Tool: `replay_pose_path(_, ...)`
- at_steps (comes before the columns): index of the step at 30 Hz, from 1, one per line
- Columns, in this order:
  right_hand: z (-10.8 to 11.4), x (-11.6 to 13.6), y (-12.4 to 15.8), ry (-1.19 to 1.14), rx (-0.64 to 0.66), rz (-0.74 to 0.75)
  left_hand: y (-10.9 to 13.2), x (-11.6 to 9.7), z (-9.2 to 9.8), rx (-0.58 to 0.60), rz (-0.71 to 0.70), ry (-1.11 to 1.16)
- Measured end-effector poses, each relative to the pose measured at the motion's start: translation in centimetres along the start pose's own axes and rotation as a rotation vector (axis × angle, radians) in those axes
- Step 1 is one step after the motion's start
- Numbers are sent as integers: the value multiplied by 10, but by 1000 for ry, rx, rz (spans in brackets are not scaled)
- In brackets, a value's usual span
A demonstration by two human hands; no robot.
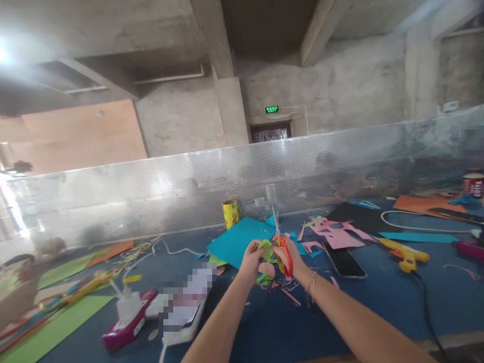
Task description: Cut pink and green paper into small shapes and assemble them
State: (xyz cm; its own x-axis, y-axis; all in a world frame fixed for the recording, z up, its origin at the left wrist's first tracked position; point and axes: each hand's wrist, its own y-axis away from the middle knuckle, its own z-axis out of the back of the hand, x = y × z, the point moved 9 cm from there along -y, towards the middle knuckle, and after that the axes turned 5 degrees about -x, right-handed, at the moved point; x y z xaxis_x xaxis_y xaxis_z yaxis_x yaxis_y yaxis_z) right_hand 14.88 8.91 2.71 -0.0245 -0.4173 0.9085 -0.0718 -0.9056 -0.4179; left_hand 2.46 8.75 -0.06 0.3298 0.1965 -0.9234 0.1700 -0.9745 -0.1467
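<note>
My left hand [251,257] is closed in a pinch on a curly strip of green paper [266,248], held above the blue table [272,322]. My right hand [289,249] grips red-handled scissors [282,247], fingers through the loops, blades pointing up and away right beside the green paper. Small pink and green paper scraps [269,280] lie on the table just under both hands.
A teal paper sheet [238,237], pink cutouts [333,234], a black phone [344,261], a yellow glue gun [405,254] with its cord, a yellow tube [230,213], a power strip [177,315] and green sheets [53,327] lie around. A perforated metal screen [151,186] walls the table's far edge.
</note>
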Motion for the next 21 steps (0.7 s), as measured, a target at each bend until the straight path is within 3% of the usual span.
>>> replay_pose_path(5,12,3,-13,-98,-44,45,7,-5,-4,65,-20,-114)
replay_pose_path(11,16,-5,-10,-28,-5,4,10,-12,7,-44,-46,-153)
replay_pose_path(14,9,-8,-6,35,58,25,9,-10,11,-81,-26,-125)
replay_pose_path(17,-3,-9,-1,84,137,33,8,-7,7,-45,-11,-91)
replay_pose_path(21,-2,-3,0,99,96,59,8,-4,4,-37,22,-89)
